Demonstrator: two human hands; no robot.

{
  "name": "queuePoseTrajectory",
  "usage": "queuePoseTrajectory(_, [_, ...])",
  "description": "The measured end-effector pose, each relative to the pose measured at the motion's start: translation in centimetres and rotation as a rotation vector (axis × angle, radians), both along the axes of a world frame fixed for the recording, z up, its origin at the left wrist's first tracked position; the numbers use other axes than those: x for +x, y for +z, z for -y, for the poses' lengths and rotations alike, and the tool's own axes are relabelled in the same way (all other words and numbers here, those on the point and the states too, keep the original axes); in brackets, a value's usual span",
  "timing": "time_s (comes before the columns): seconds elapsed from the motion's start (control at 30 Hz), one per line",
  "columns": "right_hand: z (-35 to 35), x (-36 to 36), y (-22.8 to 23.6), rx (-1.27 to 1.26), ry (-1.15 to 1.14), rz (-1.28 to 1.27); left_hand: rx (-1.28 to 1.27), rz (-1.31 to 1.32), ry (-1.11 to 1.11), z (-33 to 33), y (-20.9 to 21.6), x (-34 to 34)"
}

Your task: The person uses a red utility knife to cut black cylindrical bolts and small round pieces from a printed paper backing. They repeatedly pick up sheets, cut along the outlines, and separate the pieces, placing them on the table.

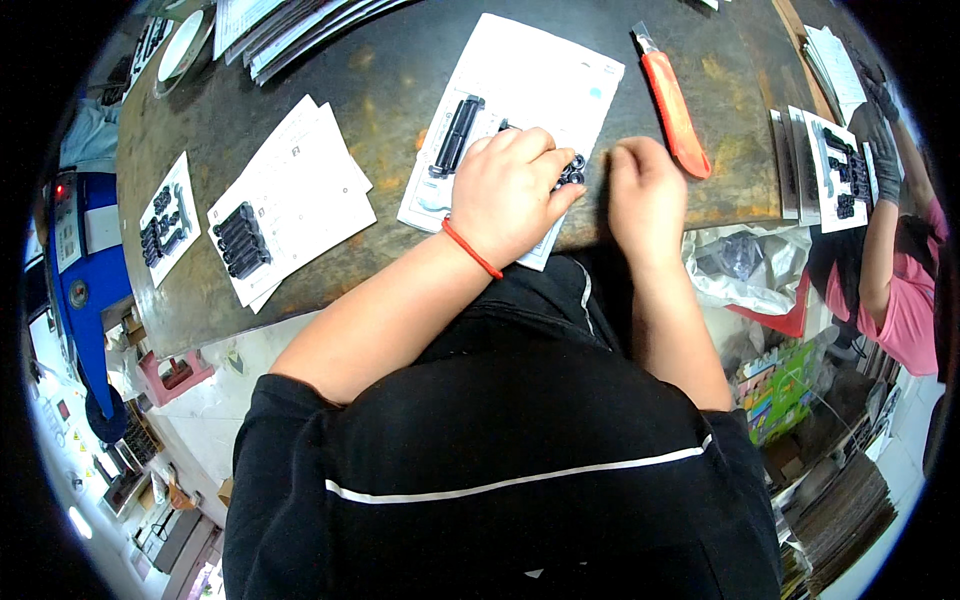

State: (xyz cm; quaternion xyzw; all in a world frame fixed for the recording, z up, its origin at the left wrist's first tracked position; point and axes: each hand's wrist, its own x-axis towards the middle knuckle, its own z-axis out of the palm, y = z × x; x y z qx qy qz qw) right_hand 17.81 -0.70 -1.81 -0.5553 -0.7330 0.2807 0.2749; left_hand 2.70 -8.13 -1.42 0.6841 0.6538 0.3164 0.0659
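The left hand (510, 190) lies palm-down on a white printed card (515, 120), its fingers curled loosely over the card's lower right part, the fingertips resting by a small cluster of black round parts (573, 172) at the card's edge; whether it grips any of them cannot be told. A red string band (470, 248) circles its wrist. The right hand (648, 195) sits just beside it on the dark worktable (400, 70), closed into a loose fist with the knuckles up; what it holds, if anything, is hidden.

Far left on the table lies a small white card (170, 218) carrying black pieces. Next to it lies a stack of white cards (295, 195), tilted, with a row of black cylindrical parts (240, 240) at its lower left corner. The card under the left hand is a long white sheet, set at a slant, near the table's front edge; a black elongated part (457, 135) lies on its left half, just above the hand, and pale printing shows at its top right. To the right of the hands, an orange utility knife (675, 105) lies on the table, its blade end pointing away. Below it, off the table edge, is a crumpled clear plastic bag (745, 265). At the far right, more white cards with black parts (838, 170) stand in a row, and another person's gloved hand (884, 145) reaches to them.
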Motion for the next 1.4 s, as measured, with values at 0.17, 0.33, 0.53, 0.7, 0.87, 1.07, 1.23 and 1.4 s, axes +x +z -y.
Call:
queuePoseTrajectory(0.17, [1.7, 2.1, 1.2, -0.241, 0.034, -0.144, -0.096, -0.014, 0.067, 0.1, 0.9, 0.5])
queuePoseTrajectory(0.33, [5.1, 1.7, 1.8, -0.158, 0.225, -0.091, -0.097, -0.029, 0.06, 1.9, 2.8, -0.9])
queuePoseTrajectory(0.53, [5.1, -0.3, 2.0, -0.104, 0.208, 0.054, -0.141, -0.01, 0.055, 3.3, 2.5, -2.1])
queuePoseTrajectory(0.7, [4.2, -1.5, 2.4, -0.077, 0.239, 0.104, -0.073, 0.084, 0.028, 3.6, 1.4, -2.1])
queuePoseTrajectory(0.87, [3.6, -2.4, 2.7, -0.075, 0.233, 0.145, -0.03, 0.111, -0.014, 3.9, 0.6, -2.7])
queuePoseTrajectory(1.07, [3.9, -2.9, 2.3, -0.066, 0.239, 0.182, 0.001, 0.089, -0.032, 4.2, 0.1, -2.9])
queuePoseTrajectory(1.23, [3.9, -3.1, 2.5, -0.011, 0.248, 0.243, -0.021, 0.087, -0.033, 4.4, -0.1, -2.6])
queuePoseTrajectory(1.4, [4.4, -3.7, 2.4, 0.097, 0.179, 0.323, 0.018, 0.247, -0.055, 5.3, 0.1, -3.4])
